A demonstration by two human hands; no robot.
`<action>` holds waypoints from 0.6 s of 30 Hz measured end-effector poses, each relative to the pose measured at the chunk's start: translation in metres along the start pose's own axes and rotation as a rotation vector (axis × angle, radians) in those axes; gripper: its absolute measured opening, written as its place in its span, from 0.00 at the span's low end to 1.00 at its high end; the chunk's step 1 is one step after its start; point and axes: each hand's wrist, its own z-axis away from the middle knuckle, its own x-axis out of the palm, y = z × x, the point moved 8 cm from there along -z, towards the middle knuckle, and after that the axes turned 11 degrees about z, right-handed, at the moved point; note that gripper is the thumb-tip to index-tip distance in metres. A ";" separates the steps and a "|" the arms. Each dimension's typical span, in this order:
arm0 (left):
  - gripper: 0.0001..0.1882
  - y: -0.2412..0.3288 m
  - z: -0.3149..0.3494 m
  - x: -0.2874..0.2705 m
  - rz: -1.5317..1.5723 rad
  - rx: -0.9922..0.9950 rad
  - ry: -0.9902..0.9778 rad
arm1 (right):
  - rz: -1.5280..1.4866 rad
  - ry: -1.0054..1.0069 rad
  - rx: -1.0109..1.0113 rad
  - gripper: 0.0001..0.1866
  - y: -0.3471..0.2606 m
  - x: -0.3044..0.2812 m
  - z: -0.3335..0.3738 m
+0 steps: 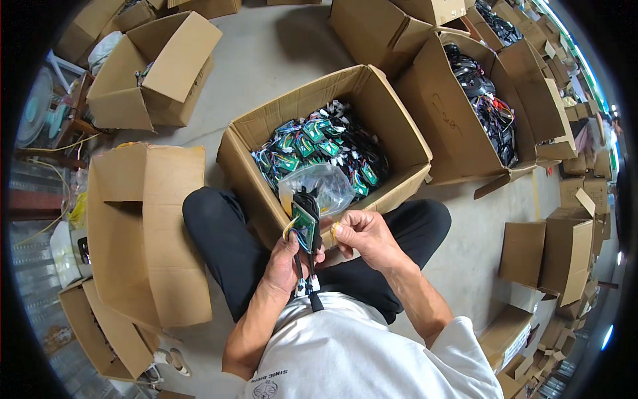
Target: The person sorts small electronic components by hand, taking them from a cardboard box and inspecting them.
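My left hand (284, 263) is closed around a green circuit board (304, 225) and its bundled black cables. Blue and yellow wires come off the board's left side, and white plugs (307, 286) hang below the hand. To its right, my right hand (367, 238) pinches a thin yellow thing (334, 228), perhaps a rubber band, between thumb and finger. Just beyond the hands, a clear plastic bag (325, 185) with something yellow inside lies at the near side of an open cardboard box (266, 110). That box holds many green boards (314, 131) with tangled wires.
An open carton (176, 233) stands left of my knees, with another box (183, 66) beyond it. At the right, a large carton (442, 110) holds black cables (495, 126). More boxes (565, 256) line the right side. My bent legs (219, 239) flank the middle box.
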 end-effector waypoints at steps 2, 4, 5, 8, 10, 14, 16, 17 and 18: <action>0.26 -0.006 0.002 0.003 0.024 -0.034 -0.066 | 0.077 0.095 -0.018 0.17 0.004 -0.003 -0.004; 0.26 -0.005 0.003 0.003 0.015 -0.043 -0.065 | 0.141 0.147 -0.055 0.17 -0.001 -0.003 0.001; 0.26 -0.005 0.003 0.002 0.003 -0.049 -0.065 | 0.203 0.197 -0.094 0.17 -0.005 -0.004 0.004; 0.26 -0.001 0.004 -0.001 -0.021 -0.048 -0.063 | 0.109 0.173 -0.064 0.19 0.000 0.002 0.005; 0.26 -0.001 0.003 0.000 -0.032 -0.052 -0.078 | 0.080 0.161 -0.045 0.20 0.003 0.006 0.007; 0.26 -0.005 0.004 -0.006 0.015 -0.081 -0.078 | -0.091 0.161 -0.056 0.19 0.007 0.014 0.011; 0.26 -0.007 0.003 -0.010 0.055 -0.087 -0.086 | -0.104 0.189 -0.055 0.19 0.005 0.016 0.013; 0.27 -0.008 0.002 -0.016 0.057 -0.089 -0.061 | -0.067 0.249 -0.082 0.19 -0.001 0.013 0.017; 0.27 -0.008 0.001 -0.020 0.059 -0.091 -0.036 | -0.030 0.310 -0.109 0.18 -0.006 0.010 0.020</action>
